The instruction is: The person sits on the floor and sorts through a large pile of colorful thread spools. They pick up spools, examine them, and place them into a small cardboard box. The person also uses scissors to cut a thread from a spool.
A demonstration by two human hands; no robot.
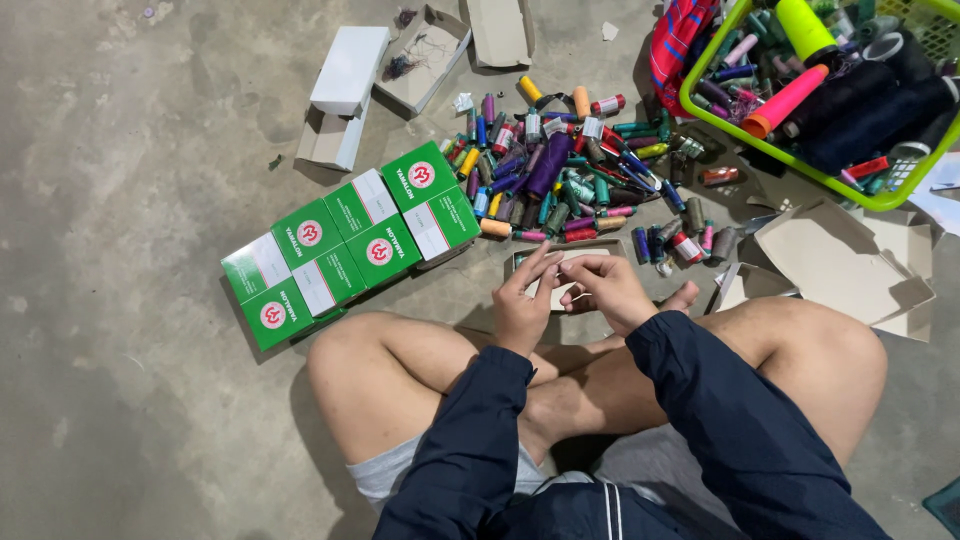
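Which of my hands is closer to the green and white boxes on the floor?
Left. Your left hand is just to the right of the green and white boxes, with a strip of floor between. Your right hand is farther away, beyond the left one.

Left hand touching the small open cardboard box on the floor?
Touching. Head view shows the left hand fingers lying on the small open cardboard box rim.

Before you: green-and-white boxes [345,245], multicoloured spools [575,170], lime basket [800,165], your navy sleeves [700,400], grey floor [130,150].
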